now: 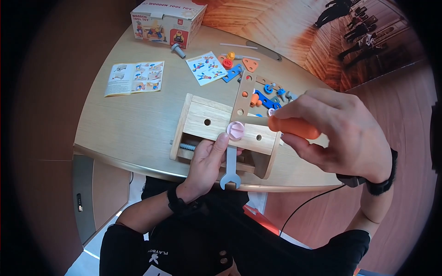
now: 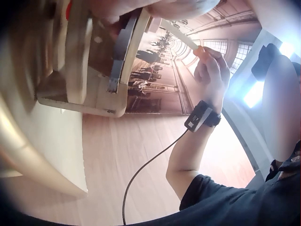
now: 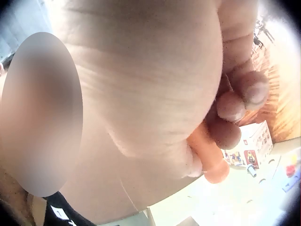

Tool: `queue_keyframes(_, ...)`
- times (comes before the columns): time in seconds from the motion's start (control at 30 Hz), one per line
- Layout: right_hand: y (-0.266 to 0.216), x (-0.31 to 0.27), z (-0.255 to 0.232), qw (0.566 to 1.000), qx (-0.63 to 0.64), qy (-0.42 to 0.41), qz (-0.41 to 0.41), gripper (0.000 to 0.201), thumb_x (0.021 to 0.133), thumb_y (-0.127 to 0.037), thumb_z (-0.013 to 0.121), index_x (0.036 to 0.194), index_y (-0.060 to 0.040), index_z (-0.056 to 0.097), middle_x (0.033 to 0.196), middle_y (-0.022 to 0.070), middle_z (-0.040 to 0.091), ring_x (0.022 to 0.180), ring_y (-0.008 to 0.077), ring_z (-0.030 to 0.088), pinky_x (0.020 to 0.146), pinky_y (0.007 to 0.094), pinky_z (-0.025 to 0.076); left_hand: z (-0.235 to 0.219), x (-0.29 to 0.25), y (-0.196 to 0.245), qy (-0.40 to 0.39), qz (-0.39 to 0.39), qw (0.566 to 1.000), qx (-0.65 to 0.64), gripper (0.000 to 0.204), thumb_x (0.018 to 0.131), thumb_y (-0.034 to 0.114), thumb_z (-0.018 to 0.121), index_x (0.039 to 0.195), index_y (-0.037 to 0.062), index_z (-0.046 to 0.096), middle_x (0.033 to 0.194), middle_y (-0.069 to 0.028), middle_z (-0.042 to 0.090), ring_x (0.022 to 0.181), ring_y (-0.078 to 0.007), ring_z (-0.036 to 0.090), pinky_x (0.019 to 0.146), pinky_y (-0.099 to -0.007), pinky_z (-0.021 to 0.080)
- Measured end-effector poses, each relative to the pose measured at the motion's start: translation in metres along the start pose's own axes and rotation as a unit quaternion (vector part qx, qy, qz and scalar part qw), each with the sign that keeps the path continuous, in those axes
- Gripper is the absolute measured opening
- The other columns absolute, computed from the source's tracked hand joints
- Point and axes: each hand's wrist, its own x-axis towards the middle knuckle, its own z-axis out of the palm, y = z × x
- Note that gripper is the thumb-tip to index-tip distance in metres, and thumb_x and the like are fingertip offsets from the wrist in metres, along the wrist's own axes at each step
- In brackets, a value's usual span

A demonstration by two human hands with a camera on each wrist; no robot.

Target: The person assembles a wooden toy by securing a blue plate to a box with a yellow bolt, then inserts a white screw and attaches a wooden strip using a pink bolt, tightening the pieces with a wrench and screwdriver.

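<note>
The right hand (image 1: pixel 345 129) grips the orange handle (image 1: pixel 294 127) of a screwdriver, whose pale shaft (image 1: pixel 253 120) reaches to a pink slotted screw head (image 1: pixel 235 131) on the front of a wooden toy workbench (image 1: pixel 198 113). Below that screw head, the left hand (image 1: pixel 207 161) holds the bench's front edge, thumb up against the pink head, its other fingers partly hidden. A grey wrench (image 1: pixel 231 171) hangs down beside the left hand. In the right wrist view, curled fingers wrap the orange handle (image 3: pixel 207 150).
Behind the bench lie a perforated wooden strip (image 1: pixel 245 92), blue connectors (image 1: pixel 266 100) and other small parts. An instruction sheet (image 1: pixel 206 68), an open booklet (image 1: pixel 134 78), a grey bolt (image 1: pixel 177 50) and the toy box (image 1: pixel 168 23) are farther back and left.
</note>
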Motion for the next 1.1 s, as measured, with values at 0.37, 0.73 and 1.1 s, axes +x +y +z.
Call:
queue_keyframes(0.37, 0.004, -0.002, 0.005, 0.999, 0.044, -0.001, -0.025, 0.03, 0.079, -0.01, 0.083, 0.107, -0.0076, 0.072, 0.09, 0.0078, 0.069, 0.079, 0.028, 0.068, 0.067, 0.038, 0.054, -0.002, 0.001, 0.011, -0.014, -0.044, 0.998, -0.053, 0.057, 0.113, 0.046, 0.036, 0.128, -0.0024, 0.061, 0.109, -0.0151, 0.071, 0.09, -0.0126, 0.064, 0.084, -0.0296, 0.054)
queue_keyframes(0.73, -0.016, 0.011, 0.006, 0.997, -0.041, -0.058, -0.013, 0.023, 0.088, -0.017, 0.079, 0.09, -0.0032, 0.06, 0.074, 0.0113, 0.068, 0.065, 0.0321, 0.067, 0.057, 0.04, 0.052, 0.001, 0.0, 0.003, 0.016, -0.003, 0.998, -0.061, 0.051, 0.111, 0.045, 0.043, 0.122, 0.0002, 0.063, 0.102, -0.0077, 0.069, 0.083, -0.0111, 0.063, 0.079, -0.028, 0.054)
queue_keyframes(1.1, -0.022, 0.003, 0.024, 0.998, 0.007, 0.051, 0.037, 0.024, 0.09, -0.017, 0.077, 0.096, 0.0001, 0.062, 0.076, 0.0111, 0.071, 0.064, 0.0281, 0.07, 0.056, 0.0364, 0.053, 0.015, -0.001, -0.005, 0.088, 0.025, 0.992, -0.083, 0.047, 0.11, 0.047, 0.048, 0.115, 0.0024, 0.06, 0.097, -0.0067, 0.066, 0.082, -0.0108, 0.062, 0.074, -0.028, 0.052)
